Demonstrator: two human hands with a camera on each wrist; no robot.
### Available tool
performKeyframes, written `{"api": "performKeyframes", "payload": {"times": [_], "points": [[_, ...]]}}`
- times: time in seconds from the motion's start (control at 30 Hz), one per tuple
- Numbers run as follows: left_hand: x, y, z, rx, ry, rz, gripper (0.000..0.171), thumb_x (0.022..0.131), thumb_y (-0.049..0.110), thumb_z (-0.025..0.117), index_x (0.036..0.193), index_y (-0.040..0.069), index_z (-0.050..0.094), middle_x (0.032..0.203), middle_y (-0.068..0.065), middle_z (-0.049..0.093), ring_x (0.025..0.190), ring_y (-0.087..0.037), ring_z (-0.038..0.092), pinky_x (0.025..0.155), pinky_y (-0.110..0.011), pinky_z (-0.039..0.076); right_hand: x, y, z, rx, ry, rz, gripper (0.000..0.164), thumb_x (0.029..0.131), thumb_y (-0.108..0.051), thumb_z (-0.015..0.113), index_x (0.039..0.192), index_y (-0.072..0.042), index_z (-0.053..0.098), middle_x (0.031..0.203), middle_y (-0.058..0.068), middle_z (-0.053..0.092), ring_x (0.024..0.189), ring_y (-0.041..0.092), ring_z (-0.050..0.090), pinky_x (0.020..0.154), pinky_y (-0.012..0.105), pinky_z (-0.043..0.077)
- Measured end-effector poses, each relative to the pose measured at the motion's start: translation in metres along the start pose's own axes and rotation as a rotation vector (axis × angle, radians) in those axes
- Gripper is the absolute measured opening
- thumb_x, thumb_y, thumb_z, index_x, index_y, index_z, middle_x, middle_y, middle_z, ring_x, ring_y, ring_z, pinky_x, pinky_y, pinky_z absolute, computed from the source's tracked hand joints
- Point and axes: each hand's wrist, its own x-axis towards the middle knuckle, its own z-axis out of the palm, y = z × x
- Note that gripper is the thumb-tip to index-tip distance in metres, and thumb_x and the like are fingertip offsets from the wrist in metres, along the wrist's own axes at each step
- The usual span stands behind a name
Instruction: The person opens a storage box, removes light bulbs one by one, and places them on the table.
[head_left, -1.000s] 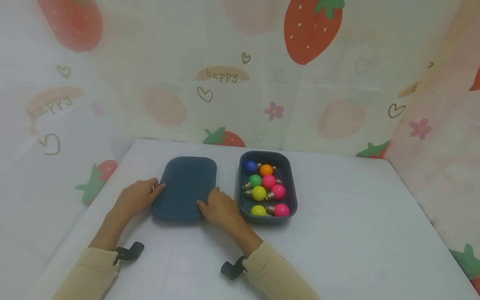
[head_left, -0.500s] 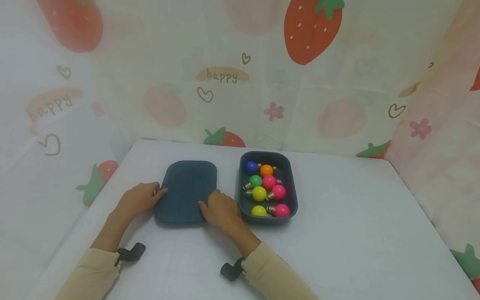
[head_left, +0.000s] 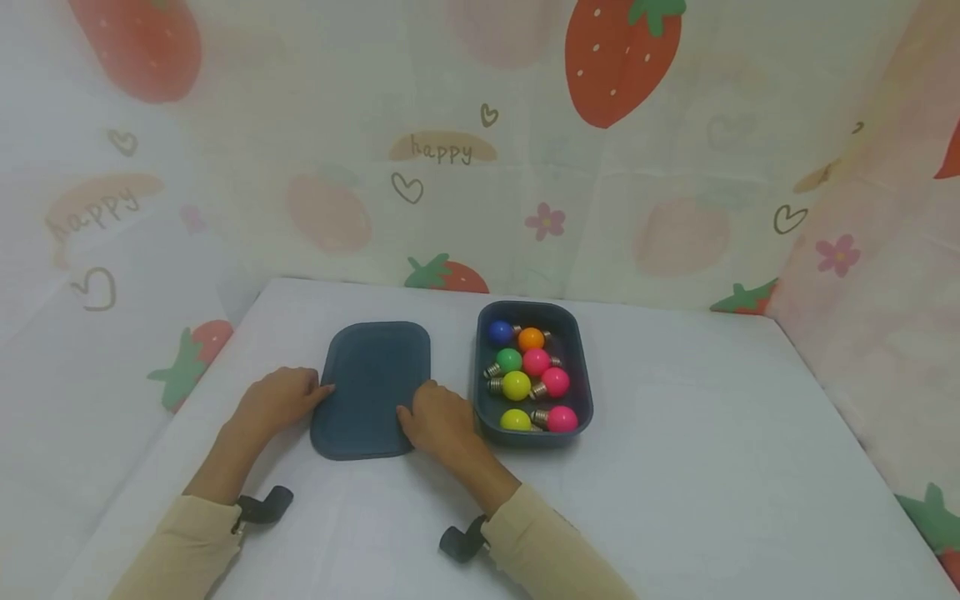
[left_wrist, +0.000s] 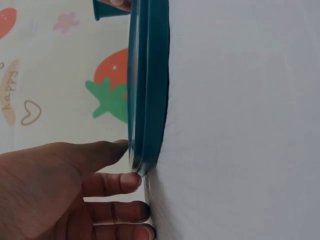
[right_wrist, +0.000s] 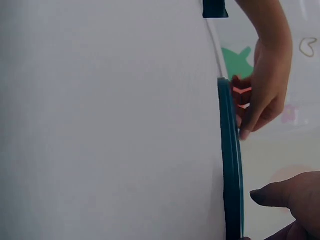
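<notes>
A dark blue-teal rectangular lid (head_left: pixel 378 387) lies flat on the white table, left of a matching box (head_left: pixel 587 408). At the lid's left edge is my left hand (head_left: pixel 277 400); in the left wrist view its thumb (left_wrist: pixel 102 154) reaches the rim, with the other fingers extended beside it. By the right edge is my right hand (head_left: pixel 442 421), between lid and box. The right wrist view shows its thumb (right_wrist: pixel 272 195) apart from the lid's top, while its other fingers are mostly cut off. Neither hand's fingers curl round the lid.
Several coloured light bulbs lie in the box, among them a blue bulb (head_left: pixel 501 332), an orange bulb (head_left: pixel 531 340) and a green bulb (head_left: pixel 509 360). White table surface (head_left: pixel 697 433) extends right of the box. A strawberry-print cloth (head_left: pixel 600 183) hangs behind.
The lid has shifted slightly toward me and its near edge has come down onto the table. Both hands moved a little with it. The box and bulbs stay in place.
</notes>
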Motion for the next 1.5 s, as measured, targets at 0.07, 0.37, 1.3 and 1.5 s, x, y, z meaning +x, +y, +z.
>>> {"api": "performKeyframes", "payload": {"times": [0.07,0.37,1.3,1.5], "points": [[-0.001,0.003,-0.004,0.017,-0.001,-0.009,0.033,0.101,0.031,0.061,0.082,0.004,0.063,0.064,-0.002,0.053,0.062,-0.018,0.051,0.053,-0.032,0.04,-0.003,-0.002,-0.004,0.003,-0.023,-0.004,0.054,0.101,-0.041,0.062,0.125,0.008,0.06,0.098,0.016,0.072,0.079,0.024,0.069,0.062,0.037,0.057],[0.002,0.017,-0.017,0.022,0.1,0.064,0.031,0.102,0.034,0.06,0.095,0.005,0.067,0.064,0.001,0.055,0.059,-0.017,0.051,0.049,-0.032,0.041,-0.02,-0.009,-0.033,-0.034,-0.013,-0.123,0.041,0.101,-0.045,0.061,0.113,-0.007,0.068,0.083,0.003,0.068,0.069,0.016,0.062,0.053,0.024,0.049],[0.032,0.147,0.0,-0.21,0.194,0.252,0.035,0.102,0.039,0.059,0.129,0.018,0.066,0.097,0.0,0.071,0.07,-0.015,0.059,0.055,-0.031,0.049,-0.043,0.1,-0.129,0.09,0.15,-0.084,0.045,0.101,-0.04,0.062,0.132,-0.008,0.066,0.076,-0.001,0.065,0.065,0.016,0.058,0.053,0.027,0.048],[0.044,0.156,0.011,-0.324,0.154,0.221,0.035,0.103,0.037,0.058,0.131,0.016,0.065,0.105,-0.005,0.073,0.074,-0.015,0.062,0.061,-0.033,0.052,-0.038,0.121,-0.132,0.096,0.15,-0.057,0.047,0.1,-0.039,0.063,0.134,-0.006,0.065,0.088,0.003,0.07,0.078,0.02,0.062,0.066,0.032,0.056]]}}
